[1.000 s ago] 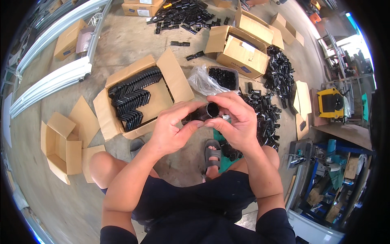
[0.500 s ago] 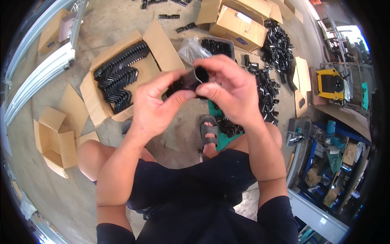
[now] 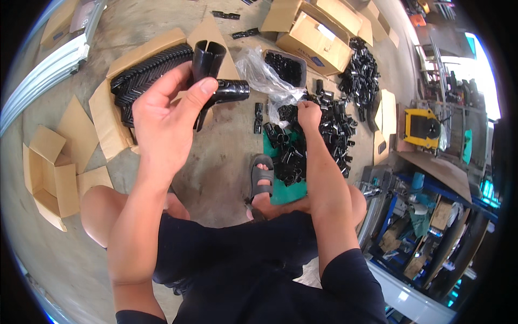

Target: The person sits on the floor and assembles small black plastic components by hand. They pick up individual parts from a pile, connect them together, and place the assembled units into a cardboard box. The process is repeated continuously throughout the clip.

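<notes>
Left fingers (image 3: 198, 94): of the left hand (image 3: 162, 121), gripping a black branched pipe connector (image 3: 207, 67) between thumb and fingertips.
Connector: held above the floor (image 3: 213, 162), one open tube end upward, another pointing right.
Right fingers: curled in on the right hand (image 3: 309, 114), by the loose connector pile (image 3: 335, 124); cannot tell whether they hold anything.
Plastic bag (image 3: 252, 70): clear, crumpled beside the parts tub (image 3: 305, 74).
Cardboard box (image 3: 103, 124): open behind the left hand, with stacked connectors (image 3: 148, 70) inside.
</notes>
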A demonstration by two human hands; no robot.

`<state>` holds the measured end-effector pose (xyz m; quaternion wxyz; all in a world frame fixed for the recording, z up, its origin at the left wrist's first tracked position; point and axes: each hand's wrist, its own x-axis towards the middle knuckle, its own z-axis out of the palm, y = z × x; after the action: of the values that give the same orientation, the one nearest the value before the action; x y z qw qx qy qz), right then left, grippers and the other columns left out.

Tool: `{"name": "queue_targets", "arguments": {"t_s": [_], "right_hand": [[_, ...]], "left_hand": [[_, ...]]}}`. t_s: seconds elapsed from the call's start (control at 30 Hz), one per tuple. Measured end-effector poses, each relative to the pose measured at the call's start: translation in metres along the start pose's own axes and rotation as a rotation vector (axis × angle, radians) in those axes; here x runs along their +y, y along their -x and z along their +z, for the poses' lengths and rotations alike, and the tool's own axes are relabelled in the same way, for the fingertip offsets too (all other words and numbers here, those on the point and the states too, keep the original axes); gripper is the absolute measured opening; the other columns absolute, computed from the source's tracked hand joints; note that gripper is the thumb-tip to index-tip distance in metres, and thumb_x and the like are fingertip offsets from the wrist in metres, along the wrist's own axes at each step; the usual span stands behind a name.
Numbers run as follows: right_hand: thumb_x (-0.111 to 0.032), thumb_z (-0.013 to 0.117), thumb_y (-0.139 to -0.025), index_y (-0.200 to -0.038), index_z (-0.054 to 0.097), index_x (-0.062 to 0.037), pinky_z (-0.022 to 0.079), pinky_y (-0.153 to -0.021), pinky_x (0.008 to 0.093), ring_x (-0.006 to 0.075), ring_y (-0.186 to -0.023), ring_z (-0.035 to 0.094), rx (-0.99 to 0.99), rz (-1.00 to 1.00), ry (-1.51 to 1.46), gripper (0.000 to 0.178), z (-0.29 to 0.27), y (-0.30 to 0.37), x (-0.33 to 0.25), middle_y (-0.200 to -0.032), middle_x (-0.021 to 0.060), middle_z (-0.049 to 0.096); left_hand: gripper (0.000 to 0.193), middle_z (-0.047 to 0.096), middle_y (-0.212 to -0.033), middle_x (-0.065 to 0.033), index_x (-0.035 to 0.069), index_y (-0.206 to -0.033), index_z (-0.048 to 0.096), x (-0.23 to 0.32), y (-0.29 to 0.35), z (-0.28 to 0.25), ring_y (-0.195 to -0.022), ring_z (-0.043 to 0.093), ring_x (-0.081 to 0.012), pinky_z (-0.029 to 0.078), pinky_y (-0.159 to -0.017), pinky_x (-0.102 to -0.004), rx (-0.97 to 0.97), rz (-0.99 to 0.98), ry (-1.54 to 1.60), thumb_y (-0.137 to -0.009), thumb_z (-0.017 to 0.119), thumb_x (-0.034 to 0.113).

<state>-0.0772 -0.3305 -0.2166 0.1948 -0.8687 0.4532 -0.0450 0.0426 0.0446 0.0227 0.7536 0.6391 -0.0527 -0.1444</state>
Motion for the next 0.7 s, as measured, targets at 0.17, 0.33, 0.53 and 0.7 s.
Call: {"name": "queue_targets", "arguments": {"t_s": [0.17,0.33,0.53,0.7], "right_hand": [[-0.029,0.070,-0.092,-0.101,0.078,-0.0052,0.055,-0.087,0.0473,0.0390,-0.098,0.071,0.146,-0.256,-0.099,0.026,0.022,-0.041,-0.039,-0.101,0.0191,0.074],[-0.025,0.069,-0.091,-0.104,0.080,-0.0130,0.055,-0.092,0.0472,0.0390,-0.102,0.071,-0.071,-0.138,0.007,0.021,0.061,-0.094,-0.070,-0.106,0.0189,0.075],[-0.019,0.071,-0.089,-0.113,0.075,-0.0098,0.056,-0.094,0.0486,0.0403,-0.107,0.070,-0.087,-0.270,0.163,0.026,0.120,-0.114,-0.069,-0.108,0.0222,0.074],[-0.018,0.072,-0.089,-0.107,0.075,-0.0046,0.057,-0.090,0.0486,0.0416,-0.103,0.071,-0.171,-0.243,0.173,0.023,0.117,-0.114,-0.091,-0.109,0.0229,0.074]], "left_hand": [[0.034,0.073,-0.103,-0.0020,-0.004,-0.123,0.070,0.006,0.001,-0.011,-0.087,0.063,-0.0055,0.052,-0.078,-0.0208,0.043,-0.014,-0.073,-0.092,0.078,0.006],[0.033,0.073,-0.098,-0.0058,-0.005,-0.115,0.070,-0.004,-0.001,-0.016,-0.087,0.065,-0.0096,0.053,-0.080,-0.0267,0.076,0.025,-0.268,-0.086,0.082,0.003],[0.034,0.072,-0.093,-0.0120,-0.003,-0.110,0.070,-0.005,-0.013,-0.017,-0.080,0.066,-0.0205,0.052,-0.073,-0.0297,-0.011,0.210,-0.426,-0.080,0.085,0.002],[0.033,0.072,-0.090,-0.0130,-0.003,-0.109,0.070,-0.011,-0.018,-0.021,-0.078,0.066,-0.0233,0.052,-0.072,-0.0316,0.015,0.227,-0.420,-0.079,0.085,0.003]]}}
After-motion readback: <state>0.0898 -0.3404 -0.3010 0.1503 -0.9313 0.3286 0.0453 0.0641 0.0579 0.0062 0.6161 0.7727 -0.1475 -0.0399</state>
